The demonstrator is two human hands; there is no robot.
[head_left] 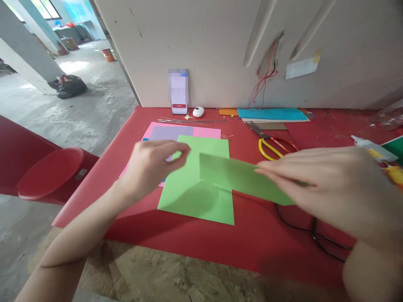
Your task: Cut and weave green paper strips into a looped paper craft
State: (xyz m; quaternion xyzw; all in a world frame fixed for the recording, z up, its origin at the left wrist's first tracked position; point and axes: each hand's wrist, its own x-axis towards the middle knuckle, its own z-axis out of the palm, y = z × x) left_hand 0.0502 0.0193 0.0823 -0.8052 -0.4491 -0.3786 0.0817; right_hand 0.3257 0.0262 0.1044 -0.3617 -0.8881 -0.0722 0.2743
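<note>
My right hand point(327, 184) is closed in a pinch on a strip of green paper point(239, 178), held above the red tabletop point(252, 239). My left hand point(154, 165) hovers with fingers curled together over the left side of a green paper sheet point(195, 188) that lies flat on the table. Whether the left fingers hold anything is hard to make out. Under the green sheet lie a purple sheet point(170, 133) and a pink sheet point(206, 132).
Yellow and red handled scissors point(272, 144) lie behind the strip. A phone point(179, 92) leans on the wall beside a small white object point(198, 111). Blue and orange papers point(272, 114) lie at the back, a glue bottle point(373, 147) right, a black cable point(315, 235) near, a red stool point(52, 172) left.
</note>
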